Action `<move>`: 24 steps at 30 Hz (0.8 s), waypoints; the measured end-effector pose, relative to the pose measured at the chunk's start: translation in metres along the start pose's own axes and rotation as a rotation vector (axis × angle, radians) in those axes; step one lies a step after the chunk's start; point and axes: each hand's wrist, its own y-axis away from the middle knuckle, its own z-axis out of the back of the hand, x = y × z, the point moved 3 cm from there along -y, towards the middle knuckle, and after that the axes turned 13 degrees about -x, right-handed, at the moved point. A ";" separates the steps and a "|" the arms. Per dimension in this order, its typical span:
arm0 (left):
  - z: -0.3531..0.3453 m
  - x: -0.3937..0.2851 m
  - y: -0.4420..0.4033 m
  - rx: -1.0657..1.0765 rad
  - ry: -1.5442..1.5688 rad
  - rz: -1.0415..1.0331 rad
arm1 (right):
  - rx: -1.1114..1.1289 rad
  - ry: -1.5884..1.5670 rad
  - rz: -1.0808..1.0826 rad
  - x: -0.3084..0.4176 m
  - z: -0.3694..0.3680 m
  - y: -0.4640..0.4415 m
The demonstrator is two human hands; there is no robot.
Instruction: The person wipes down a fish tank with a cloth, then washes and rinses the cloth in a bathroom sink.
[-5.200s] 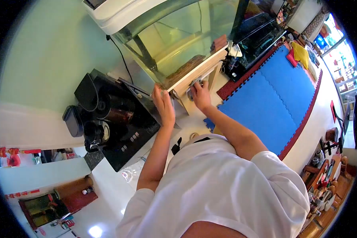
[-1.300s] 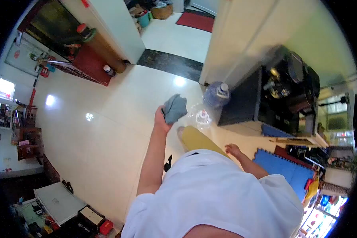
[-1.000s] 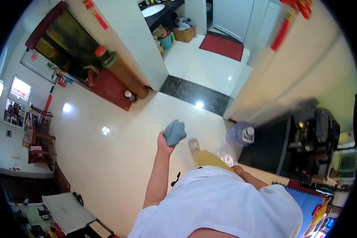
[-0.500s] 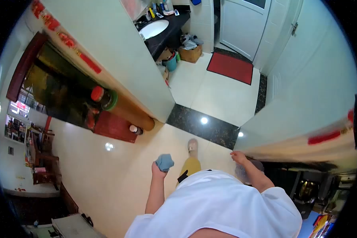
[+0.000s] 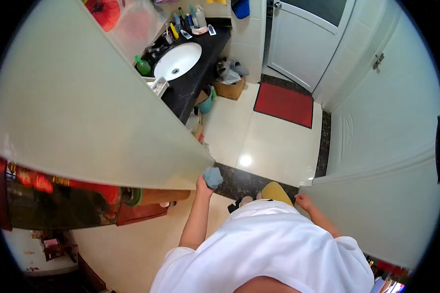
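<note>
My left hand (image 5: 203, 187) is closed around a crumpled blue-grey cloth (image 5: 213, 177), held out in front of me beside the edge of the left wall. Part of the cloth bulges above the fingers, and the rest is hidden in the palm. My right hand (image 5: 303, 201) hangs low on the other side, its fingers curled in, with nothing seen in it. It is nearest to the right wall (image 5: 366, 210). Between the hands, a dark stone threshold strip (image 5: 244, 181) crosses the floor.
Ahead on the left, a white sink (image 5: 178, 61) sits in a black counter (image 5: 181, 97) with bottles and tubes. Below are a cardboard box (image 5: 231, 90) and a teal bucket (image 5: 206, 104). A red mat (image 5: 283, 104) lies before a white door (image 5: 303, 44). A cabinet (image 5: 58, 205) stands behind left.
I have walked forward to the threshold, and the sink, mat and door now appear nearer. The cloth has stayed in my left hand. The cabinet on the left has slipped back.
</note>
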 end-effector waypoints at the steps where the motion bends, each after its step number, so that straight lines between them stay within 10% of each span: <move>1: -0.023 -0.010 -0.024 -0.124 -0.035 -0.040 | -0.031 -0.105 -0.097 0.009 0.012 -0.009; 4: -0.101 -0.035 -0.077 -0.213 -0.075 -0.071 | 0.018 -0.235 -0.243 0.021 0.019 -0.052; 6: -0.138 -0.046 -0.114 -0.177 -0.069 -0.070 | 0.069 0.247 -0.164 0.039 0.034 -0.072; 9: -0.187 -0.071 -0.162 -0.142 0.034 -0.052 | 0.095 0.334 -0.085 -0.087 -0.015 -0.176; 13: -0.261 -0.126 -0.210 -0.280 0.083 -0.143 | 0.231 0.531 0.410 -0.126 -0.014 -0.314; 16: -0.306 -0.184 -0.249 -0.387 0.138 -0.272 | 0.103 0.268 -0.152 0.162 0.100 -0.313; 24: -0.366 -0.332 -0.327 -0.308 0.330 -0.614 | 0.023 0.259 0.257 0.355 0.104 -0.553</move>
